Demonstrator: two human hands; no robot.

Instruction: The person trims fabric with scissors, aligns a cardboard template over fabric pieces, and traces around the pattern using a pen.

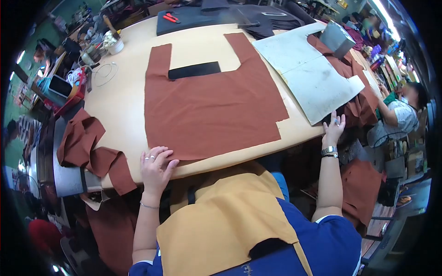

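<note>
the grip of the left hand [157, 164] is loose: the fingers lie bent on the near left corner of the cut cloth [212, 110], and the thumb stands apart from them. the grip of the right hand [334, 129] is spread, with some fingers lifted and a little curved. this hand is at the near edge of the bench [124, 106], just beside the lower corner of the pale sheet [313, 83]; i cannot tell if it touches it.

the cut cloth is reddish brown and lies flat on the bench in front of the person, with two straps which point to the far side. between the straps there is a black strip [195, 70], near the inner edge of the cloth. the pale sheet lies to the right of this cloth, and on its far part stands a metal block [338, 39]. more brown cloth [361, 92] is crumpled beside and under the sheet.

to the left, a folded brown piece [83, 142] lies at the corner of the bench. farther away are a white cup [115, 46], a dark sheet [198, 20] and, on it, red-handled scissors [171, 17]. at the right side, another person [400, 110] is near the bench.
</note>
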